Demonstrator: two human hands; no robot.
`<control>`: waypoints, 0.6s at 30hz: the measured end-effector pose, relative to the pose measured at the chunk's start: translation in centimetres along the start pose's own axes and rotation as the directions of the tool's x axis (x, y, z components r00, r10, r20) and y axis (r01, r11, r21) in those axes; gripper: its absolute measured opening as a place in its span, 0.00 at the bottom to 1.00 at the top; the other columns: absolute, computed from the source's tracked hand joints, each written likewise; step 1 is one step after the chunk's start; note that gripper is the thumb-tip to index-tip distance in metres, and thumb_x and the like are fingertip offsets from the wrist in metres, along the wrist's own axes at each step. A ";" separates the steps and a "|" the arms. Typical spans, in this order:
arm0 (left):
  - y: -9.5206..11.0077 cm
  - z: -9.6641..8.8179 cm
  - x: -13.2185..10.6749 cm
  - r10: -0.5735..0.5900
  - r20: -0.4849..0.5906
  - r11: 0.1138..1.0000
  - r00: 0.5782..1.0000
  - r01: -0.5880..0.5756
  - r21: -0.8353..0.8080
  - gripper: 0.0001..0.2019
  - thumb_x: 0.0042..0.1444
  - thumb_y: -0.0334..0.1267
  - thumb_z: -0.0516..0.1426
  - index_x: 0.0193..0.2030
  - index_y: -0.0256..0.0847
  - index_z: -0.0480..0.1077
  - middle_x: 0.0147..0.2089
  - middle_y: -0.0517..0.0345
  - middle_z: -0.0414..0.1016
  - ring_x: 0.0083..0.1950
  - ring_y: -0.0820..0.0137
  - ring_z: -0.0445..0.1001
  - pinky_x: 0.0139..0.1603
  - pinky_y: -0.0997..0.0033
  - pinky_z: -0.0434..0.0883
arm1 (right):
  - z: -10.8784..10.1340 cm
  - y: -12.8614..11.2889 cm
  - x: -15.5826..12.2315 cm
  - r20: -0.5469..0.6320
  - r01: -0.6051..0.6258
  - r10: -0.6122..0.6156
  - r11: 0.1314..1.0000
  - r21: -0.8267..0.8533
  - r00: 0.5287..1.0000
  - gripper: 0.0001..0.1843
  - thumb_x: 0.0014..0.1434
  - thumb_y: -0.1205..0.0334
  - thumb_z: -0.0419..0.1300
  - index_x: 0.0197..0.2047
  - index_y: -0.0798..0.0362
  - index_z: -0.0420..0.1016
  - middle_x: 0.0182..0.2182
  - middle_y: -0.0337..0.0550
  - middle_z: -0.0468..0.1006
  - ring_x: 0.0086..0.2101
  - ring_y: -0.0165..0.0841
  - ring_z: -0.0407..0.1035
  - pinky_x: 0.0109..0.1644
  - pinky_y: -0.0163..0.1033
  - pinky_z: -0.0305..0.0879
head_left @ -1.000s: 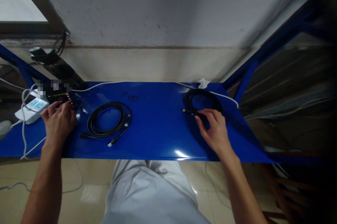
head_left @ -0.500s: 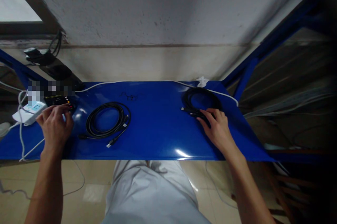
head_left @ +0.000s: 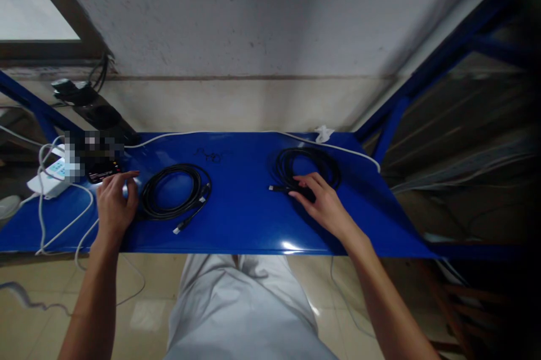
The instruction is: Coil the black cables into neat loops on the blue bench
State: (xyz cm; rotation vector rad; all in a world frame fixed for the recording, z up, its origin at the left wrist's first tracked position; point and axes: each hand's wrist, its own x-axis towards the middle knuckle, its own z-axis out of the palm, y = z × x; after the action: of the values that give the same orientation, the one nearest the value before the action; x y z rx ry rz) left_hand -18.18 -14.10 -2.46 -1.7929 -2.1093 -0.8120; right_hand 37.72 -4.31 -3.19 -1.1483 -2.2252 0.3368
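Observation:
Two coiled black cables lie on a blue tabletop [head_left: 240,196]. My right hand [head_left: 320,198] is closed on the near edge of the right cable coil [head_left: 285,165], which is slightly blurred; a plug with a light metal tip sticks out to its left. My left hand [head_left: 116,199] is open and holds nothing that I can see, its index finger stretched toward the right. It hovers just left of the other cable coil [head_left: 147,202], close to its edge. That coil's silver-tipped plug [head_left: 176,230] points toward the table's front edge.
A white power strip [head_left: 48,180] with looping white cords stands at the left, near a dark, partly pixelated box [head_left: 101,171]. Thin black ties [head_left: 212,156] lie toward the back. A crumpled white scrap [head_left: 324,133] and a white cord run along the wall side.
My right hand has drawn the right cable coil to the left across the table. My left hand has moved right, away from the power strip and toward the left coil.

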 end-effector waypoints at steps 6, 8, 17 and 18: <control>0.4 -0.5 -0.2 -0.091 -0.026 0.994 0.995 0.090 -0.067 0.17 0.76 0.43 0.50 0.58 0.46 0.79 0.54 0.45 0.82 0.61 0.49 0.79 0.66 0.45 0.72 | -0.9 0.6 0.0 0.057 0.053 -0.042 0.978 -0.202 0.997 0.17 0.79 0.48 0.58 0.56 0.50 0.80 0.55 0.58 0.83 0.51 0.51 0.79 0.56 0.57 0.76; 0.6 -0.6 -0.2 -0.099 -0.021 0.992 0.995 0.097 -0.078 0.16 0.76 0.42 0.50 0.57 0.46 0.79 0.55 0.46 0.82 0.62 0.49 0.79 0.67 0.45 0.72 | -1.4 1.0 0.2 0.024 0.007 -0.003 0.981 -0.194 1.000 0.19 0.80 0.46 0.55 0.57 0.50 0.78 0.52 0.56 0.85 0.49 0.50 0.81 0.53 0.52 0.76; 0.8 -0.8 -0.3 -0.153 -0.072 0.978 0.986 0.141 -0.157 0.15 0.75 0.42 0.51 0.56 0.45 0.78 0.58 0.46 0.84 0.62 0.50 0.81 0.66 0.50 0.73 | -5.7 0.9 4.1 -0.298 -0.185 0.110 0.953 -0.239 0.948 0.30 0.80 0.35 0.45 0.57 0.51 0.75 0.31 0.51 0.81 0.29 0.48 0.78 0.34 0.46 0.64; 0.8 -0.9 -0.2 -0.173 -0.087 0.971 0.981 0.154 -0.184 0.15 0.75 0.42 0.52 0.56 0.44 0.78 0.57 0.47 0.84 0.60 0.51 0.82 0.65 0.50 0.74 | -6.2 0.1 4.5 -0.331 -0.184 0.096 0.952 -0.245 0.939 0.29 0.80 0.36 0.46 0.57 0.51 0.75 0.31 0.52 0.81 0.29 0.48 0.77 0.35 0.46 0.64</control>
State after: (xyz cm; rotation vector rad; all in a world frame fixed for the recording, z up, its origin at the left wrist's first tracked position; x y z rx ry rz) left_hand -17.48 -14.73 -1.67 -1.6336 -2.2001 -1.1413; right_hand 39.64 -0.88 3.44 -1.4029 -1.9498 -0.1000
